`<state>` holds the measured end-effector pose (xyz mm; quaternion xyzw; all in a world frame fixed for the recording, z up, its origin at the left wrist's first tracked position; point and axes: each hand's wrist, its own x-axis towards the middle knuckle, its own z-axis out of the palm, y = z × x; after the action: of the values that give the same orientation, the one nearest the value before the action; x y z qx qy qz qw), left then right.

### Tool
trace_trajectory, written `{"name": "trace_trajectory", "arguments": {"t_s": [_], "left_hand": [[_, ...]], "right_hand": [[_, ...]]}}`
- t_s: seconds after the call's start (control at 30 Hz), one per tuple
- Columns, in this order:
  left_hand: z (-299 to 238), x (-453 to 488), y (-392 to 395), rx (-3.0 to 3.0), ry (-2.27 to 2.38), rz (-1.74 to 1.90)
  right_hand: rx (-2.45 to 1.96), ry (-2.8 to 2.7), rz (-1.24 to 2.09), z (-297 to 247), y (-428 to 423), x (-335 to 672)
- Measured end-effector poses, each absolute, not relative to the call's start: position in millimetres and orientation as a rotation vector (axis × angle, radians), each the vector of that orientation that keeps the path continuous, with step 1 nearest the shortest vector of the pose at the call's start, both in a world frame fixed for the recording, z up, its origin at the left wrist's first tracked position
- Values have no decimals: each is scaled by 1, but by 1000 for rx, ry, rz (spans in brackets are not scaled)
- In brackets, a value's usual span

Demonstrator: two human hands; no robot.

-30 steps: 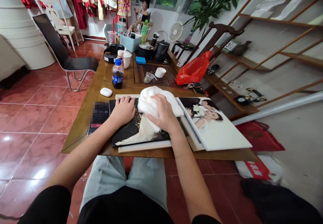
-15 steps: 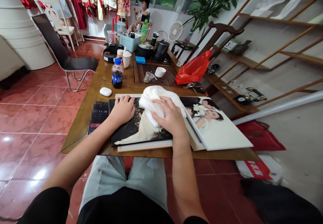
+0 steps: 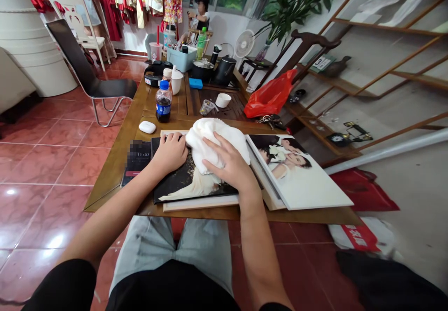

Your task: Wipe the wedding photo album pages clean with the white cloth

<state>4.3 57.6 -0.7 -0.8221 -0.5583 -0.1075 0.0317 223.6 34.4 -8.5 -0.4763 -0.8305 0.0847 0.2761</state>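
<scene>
My right hand (image 3: pixel 229 161) presses a bunched white towel (image 3: pixel 210 143) onto a dark photo panel (image 3: pixel 175 180), its fingers spread across the cloth. The panel shows a pale flowing gown, and the towel hides much of its upper part. At the panel's left side, my left hand (image 3: pixel 171 152) lies on the surface with fingers resting together, holding nothing. Beneath the panel a light-edged frame (image 3: pixel 203 204) shows. A second photo panel (image 3: pixel 301 180), with a couple on a pale ground, leans to the right of the towel.
A phone (image 3: pixel 135 164) and a white earbud case (image 3: pixel 147 127) lie left of the panel. Behind stand a cola bottle (image 3: pixel 164 102), a small white cup (image 3: pixel 223 100) and a red plastic bag (image 3: pixel 269 96). Keys (image 3: pixel 271 120) lie near the bag. A person (image 3: pixel 201 17) sits farther back.
The towel has moved slightly left under my right hand and bunches differently, nearer my left hand. My right fingers are more outstretched. My left hand stays in place.
</scene>
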Motion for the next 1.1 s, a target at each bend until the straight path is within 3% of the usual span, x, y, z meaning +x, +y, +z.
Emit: {"name": "trace_trajectory", "arguments": {"t_s": [0.23,0.57,0.9,1.1], "left_hand": [[-2,4,60,-2543,-1733,-360],[-5,2,60,-2558,-1725,-380],[-5,4,60,-2527,-1747,-365],[-5,4,59,-2523,-1752,-362]], "right_hand": [[-1546,-2051,15,-8,32,230],[-1245,-2215,64,-5,21,224],[-1524,-2017,-239,-15,24,235],[-1222,-2165,-49,-4,16,229]]}}
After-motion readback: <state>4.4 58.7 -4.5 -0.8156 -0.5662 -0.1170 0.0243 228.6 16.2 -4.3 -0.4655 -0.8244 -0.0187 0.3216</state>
